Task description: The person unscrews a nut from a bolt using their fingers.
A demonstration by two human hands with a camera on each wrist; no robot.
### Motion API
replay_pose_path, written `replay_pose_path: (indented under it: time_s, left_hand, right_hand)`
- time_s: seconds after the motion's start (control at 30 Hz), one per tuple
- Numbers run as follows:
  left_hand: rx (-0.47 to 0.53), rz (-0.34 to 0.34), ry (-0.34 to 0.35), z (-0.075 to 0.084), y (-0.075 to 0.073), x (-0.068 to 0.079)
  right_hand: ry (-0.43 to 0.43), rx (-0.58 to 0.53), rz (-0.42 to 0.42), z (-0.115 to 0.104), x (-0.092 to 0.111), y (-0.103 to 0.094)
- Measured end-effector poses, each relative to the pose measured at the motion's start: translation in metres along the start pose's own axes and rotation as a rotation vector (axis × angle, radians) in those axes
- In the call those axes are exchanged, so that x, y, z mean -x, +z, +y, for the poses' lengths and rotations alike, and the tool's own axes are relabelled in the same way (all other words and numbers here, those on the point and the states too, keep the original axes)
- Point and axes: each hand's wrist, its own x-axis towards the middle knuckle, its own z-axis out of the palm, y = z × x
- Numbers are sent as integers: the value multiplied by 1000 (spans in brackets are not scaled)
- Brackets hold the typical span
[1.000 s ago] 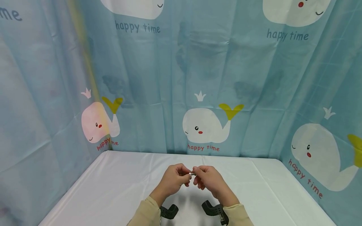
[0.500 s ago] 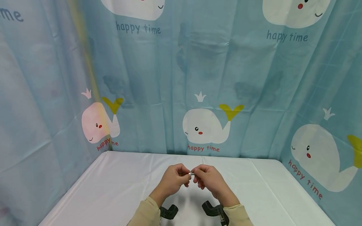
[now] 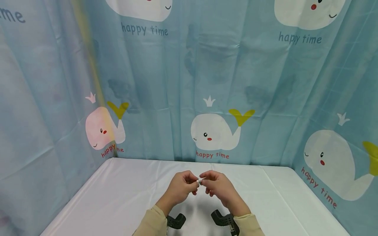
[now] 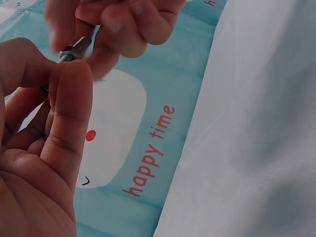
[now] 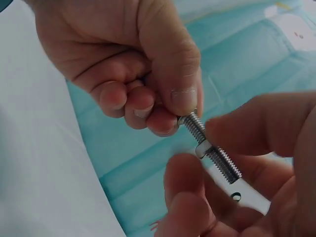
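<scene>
A silver threaded bolt (image 5: 224, 167) carries a nut (image 5: 202, 148) partway along its shaft. My left hand (image 3: 180, 187) pinches the bolt at its head end between thumb and finger, so the head is mostly covered. At the other side my right hand (image 3: 219, 187) has its fingers parted around the nut, one fingertip right at the threads and another apart from them. In the left wrist view the bolt (image 4: 79, 48) points up toward the blurred right fingers.
Both hands are over a white-covered table (image 3: 118, 196). Behind it hangs a blue curtain (image 3: 153, 131) printed with whales. Black wrist mounts (image 3: 176, 221) show below the sleeves.
The right fingers have parted from their pinch at the bolt, the upper finger lifting away and exposing more metal. The left hand has stayed almost still.
</scene>
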Motion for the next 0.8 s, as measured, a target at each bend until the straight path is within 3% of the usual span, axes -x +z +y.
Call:
replay_pose_path:
  time_s: [0.17,0.37,0.57,0.8]
  left_hand:
    - [6,2,3,5,0,2]
    - [-7,0,-2,4,0,1]
    - [10,-2,-3,5,-1,2]
    - [0,-5,10,4,0,1]
  right_hand:
    - [20,-24,26,-2,0,0]
    - [16,34,1,2,-1,-2]
    - [9,-37,-11,-2,1,-2]
    - [21,-2,-27,1,0,-3]
